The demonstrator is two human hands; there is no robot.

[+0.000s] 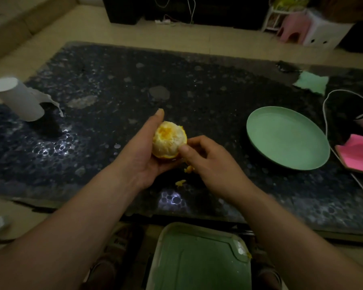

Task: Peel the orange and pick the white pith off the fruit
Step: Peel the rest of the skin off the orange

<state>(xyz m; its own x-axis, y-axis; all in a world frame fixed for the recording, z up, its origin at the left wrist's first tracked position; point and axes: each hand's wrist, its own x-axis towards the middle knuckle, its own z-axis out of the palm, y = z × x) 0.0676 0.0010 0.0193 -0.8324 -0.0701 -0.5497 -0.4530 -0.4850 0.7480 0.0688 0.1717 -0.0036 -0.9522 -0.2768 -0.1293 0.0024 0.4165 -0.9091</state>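
Observation:
A mostly peeled orange (168, 139), pale with white pith and a strip of rind along its bottom, sits in my left hand (147, 151), which cups it from the left and below with the thumb up along its side. My right hand (208, 158) has its thumb and fingers curled against the fruit's lower right edge, pinching at the rind or pith there. Two small peel scraps (180, 182) lie on the table under the hands.
The dark speckled table (113, 84) carries a green plate (287, 138) at the right, a pink tray (358, 155) and white cable (327, 122) beyond it, and a paper roll (17, 99) at the left. A green bin (197, 260) stands below the table's near edge.

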